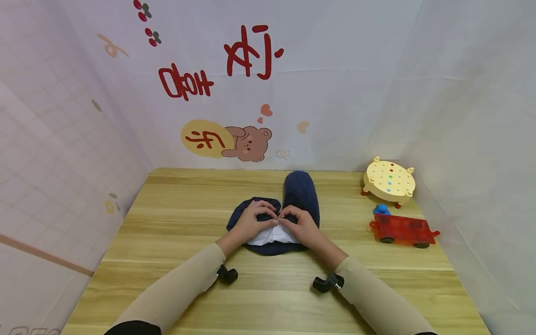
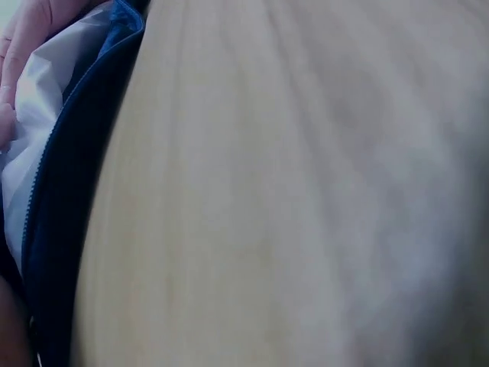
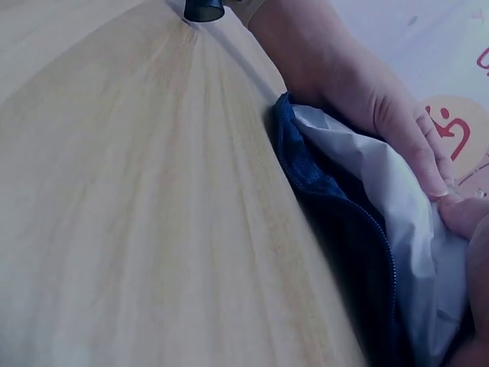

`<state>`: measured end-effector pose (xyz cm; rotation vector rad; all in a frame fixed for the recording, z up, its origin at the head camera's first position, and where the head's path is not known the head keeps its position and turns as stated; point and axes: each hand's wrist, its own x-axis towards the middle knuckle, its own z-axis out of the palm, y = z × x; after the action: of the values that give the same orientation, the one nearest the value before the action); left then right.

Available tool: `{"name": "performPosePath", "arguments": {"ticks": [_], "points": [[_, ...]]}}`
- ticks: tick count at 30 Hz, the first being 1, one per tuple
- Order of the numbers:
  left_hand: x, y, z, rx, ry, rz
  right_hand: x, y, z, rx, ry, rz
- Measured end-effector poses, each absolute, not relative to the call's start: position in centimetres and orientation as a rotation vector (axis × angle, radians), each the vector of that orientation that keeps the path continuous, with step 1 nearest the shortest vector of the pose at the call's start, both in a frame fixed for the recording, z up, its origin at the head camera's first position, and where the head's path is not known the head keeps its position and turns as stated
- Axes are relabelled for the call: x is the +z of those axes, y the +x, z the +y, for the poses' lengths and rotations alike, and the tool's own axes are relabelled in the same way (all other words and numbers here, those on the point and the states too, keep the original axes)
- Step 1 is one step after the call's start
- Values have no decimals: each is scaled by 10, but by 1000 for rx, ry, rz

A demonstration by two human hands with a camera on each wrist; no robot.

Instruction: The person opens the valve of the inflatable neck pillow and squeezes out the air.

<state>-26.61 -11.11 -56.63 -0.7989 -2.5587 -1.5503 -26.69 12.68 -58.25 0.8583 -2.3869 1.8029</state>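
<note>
A navy, U-shaped neck pillow cover (image 1: 301,193) lies on the table in front of me, its open zipper (image 3: 386,237) showing along the near edge. White inner cloth (image 1: 274,235) bulges out through that opening. My left hand (image 1: 253,224) comes in from the left and pinches the white cloth with thumb and fingertips. From the other side my right hand (image 1: 304,228) pinches the same cloth, the two sets of fingertips meeting over the middle. The right wrist view shows a small shiny bit at the fingertips. In the left wrist view, table fills most of the picture.
At the right stands a pale yellow round toy (image 1: 387,182) with short legs and coloured dots. Before it are a small blue toy (image 1: 381,210) and a red transparent toy cart (image 1: 404,229). White printed cloth walls (image 1: 335,93) border the wooden table (image 1: 176,209).
</note>
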Motion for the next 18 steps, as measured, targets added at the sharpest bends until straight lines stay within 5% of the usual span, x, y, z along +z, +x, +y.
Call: {"name": "performPosePath", "arguments": {"ticks": [9, 18], "points": [[-575, -270, -105, -1434, -922, -2506, -556, -266, 143, 1210, 986, -2359], [-575, -266, -108, -1447, -885, -2494, -541, -323, 152, 795, 710, -2577]]}}
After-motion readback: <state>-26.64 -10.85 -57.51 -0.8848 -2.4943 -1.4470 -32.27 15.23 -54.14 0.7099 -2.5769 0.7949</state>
